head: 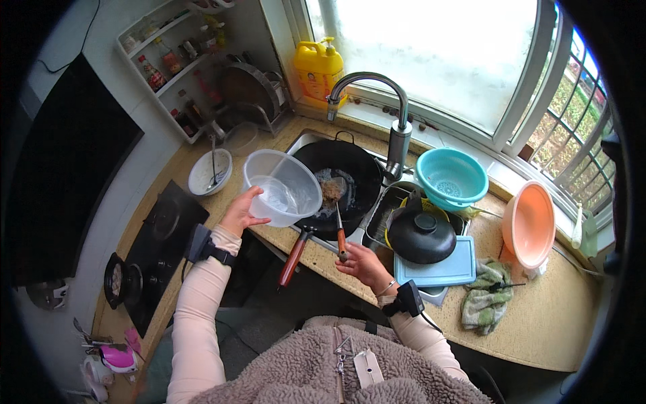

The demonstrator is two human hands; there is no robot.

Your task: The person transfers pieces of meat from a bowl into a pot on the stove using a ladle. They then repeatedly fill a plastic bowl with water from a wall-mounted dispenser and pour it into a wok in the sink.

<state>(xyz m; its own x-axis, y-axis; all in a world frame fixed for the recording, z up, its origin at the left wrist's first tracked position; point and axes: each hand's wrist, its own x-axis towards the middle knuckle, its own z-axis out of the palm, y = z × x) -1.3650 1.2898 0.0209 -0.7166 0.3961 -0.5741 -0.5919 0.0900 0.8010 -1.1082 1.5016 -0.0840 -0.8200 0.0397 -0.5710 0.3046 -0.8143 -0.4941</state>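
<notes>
My left hand [241, 211] grips the rim side of a clear plastic bowl [282, 188], tilted beside the wok. The black wok [363, 166] rests over the left sink basin, its red-brown handle [292, 258] pointing towards me. In the wok lie soapy-looking liquid and a spatula [341, 222] with a wooden handle end; a brown scrubber-like clump [331, 191] is at its blade. My right hand [364, 265] is at the end of the spatula's handle, fingers spread and partly curled; whether it bears any of the handle's weight is unclear.
A chrome faucet [398, 136] arches behind the wok. To the right are a black lid [423, 236], a blue board or lid [467, 260], a turquoise colander [451, 177], an orange basin [530, 224] and a cloth [487, 303]. A white bowl [202, 177] stands left, near the stove [166, 242].
</notes>
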